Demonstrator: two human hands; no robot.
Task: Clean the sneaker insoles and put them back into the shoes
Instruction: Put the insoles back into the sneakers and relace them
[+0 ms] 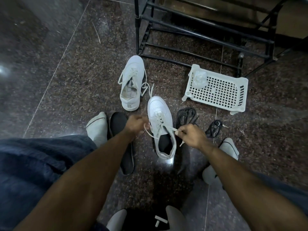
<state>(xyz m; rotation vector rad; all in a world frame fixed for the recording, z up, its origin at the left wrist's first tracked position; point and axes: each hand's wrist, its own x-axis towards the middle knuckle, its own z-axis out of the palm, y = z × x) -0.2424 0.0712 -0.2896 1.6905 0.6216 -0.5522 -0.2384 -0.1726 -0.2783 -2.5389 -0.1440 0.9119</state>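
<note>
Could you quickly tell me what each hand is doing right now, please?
Left hand: pinching a lace end of the near sneaker.
Right hand: pinching the other lace end.

A dark speckled stone floor (70,67) with thin pale joint lines fills the frame. At the upper right stands a black metal rack (205,37) of slanted bars. Just below it, right of centre, a white plastic basket (216,92) with a grid of holes lies on the floor, a crumpled clear wrapper (200,78) at its upper left corner. Below the basket lie a coil of black cord (185,116) and, to its right, a small black bundle (215,128).
</note>
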